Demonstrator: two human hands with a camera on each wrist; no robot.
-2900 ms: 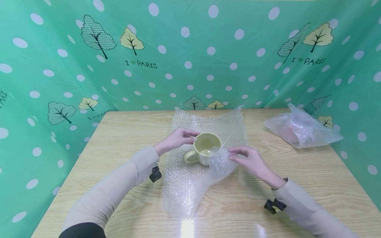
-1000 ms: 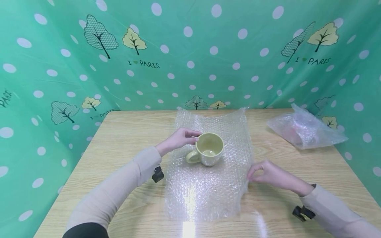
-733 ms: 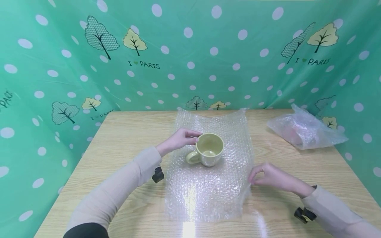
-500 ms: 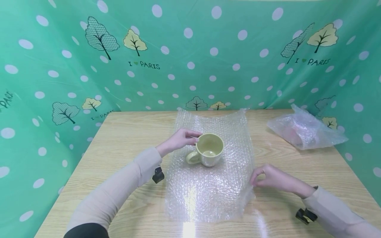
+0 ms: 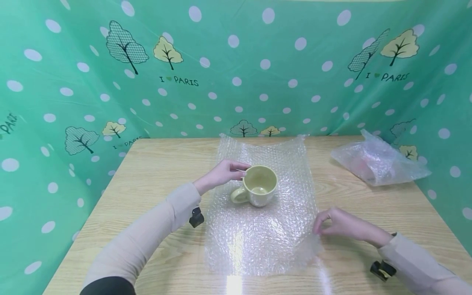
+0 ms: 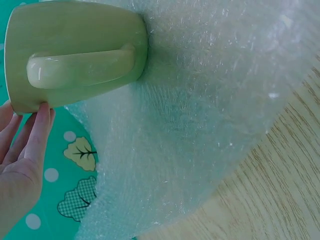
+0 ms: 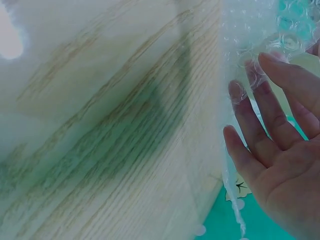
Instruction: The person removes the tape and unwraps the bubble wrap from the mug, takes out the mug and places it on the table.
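A pale yellow mug (image 5: pixel 258 186) stands upright on a sheet of bubble wrap (image 5: pixel 258 237) spread over the wooden table (image 5: pixel 155 172). My left hand (image 5: pixel 224 172) rests its straight fingertips against the mug's rim on the left side. In the left wrist view the fingers (image 6: pixel 36 131) touch the rim of the mug (image 6: pixel 75 35), with its handle toward the camera. My right hand (image 5: pixel 333 223) pinches the right edge of the wrap near its front right corner. In the right wrist view the fingers (image 7: pixel 260 125) lie along the edge of the bubble wrap (image 7: pixel 250 40).
A crumpled clear plastic bag (image 5: pixel 376 162) with something pinkish inside lies at the back right of the table. Green dotted cloth (image 5: pixel 236 73) walls in the back and both sides. Bare wood (image 5: pixel 368 196) shows left and right of the wrap.
My right hand has drawn the wrap's right edge off the mug, out to the right and toward me, so the sheet lies flatter. The left hand and mug stayed put.
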